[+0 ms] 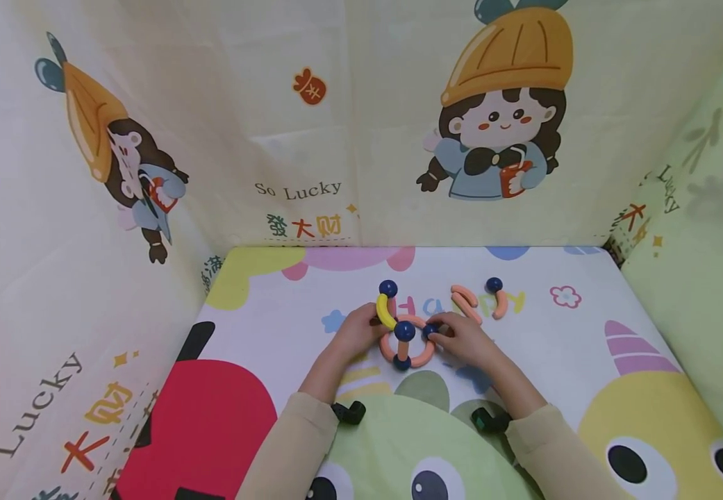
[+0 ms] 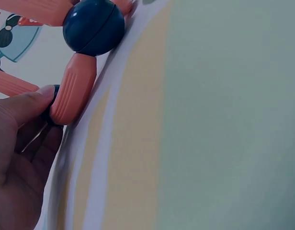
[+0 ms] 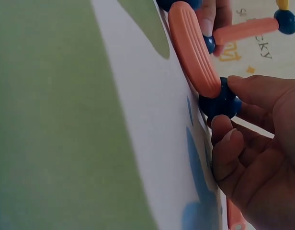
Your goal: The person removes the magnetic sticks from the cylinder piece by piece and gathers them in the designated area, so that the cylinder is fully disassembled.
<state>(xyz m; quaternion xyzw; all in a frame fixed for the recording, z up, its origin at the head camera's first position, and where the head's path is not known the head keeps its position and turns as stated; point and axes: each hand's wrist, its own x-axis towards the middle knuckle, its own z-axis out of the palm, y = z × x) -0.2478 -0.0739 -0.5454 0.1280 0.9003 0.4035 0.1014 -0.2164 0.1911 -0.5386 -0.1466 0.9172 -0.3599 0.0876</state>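
Note:
Salmon curved rods and dark blue balls form a ring [image 1: 424,359] on the table, one ball [image 2: 93,28] at its front. From that ball an upright salmon rod [image 1: 403,349] carries another blue ball [image 1: 405,331]. A yellow curved rod [image 1: 385,312] arches between this top ball and a farther raised blue ball [image 1: 388,288]. At the ring's left side, my left hand [image 1: 361,330] pinches a blue ball mostly hidden behind a curved rod [image 2: 75,88]. My right hand [image 1: 464,338] pinches the right-side blue ball [image 3: 231,100] between thumb and fingers.
Behind my right hand lie two loose salmon rods [image 1: 466,305] and a curved salmon rod [image 1: 501,305] with a blue ball [image 1: 494,285] at its end. A printed cloth [image 1: 524,278] covers the table. Cloth walls [image 1: 386,139] stand at the back and both sides.

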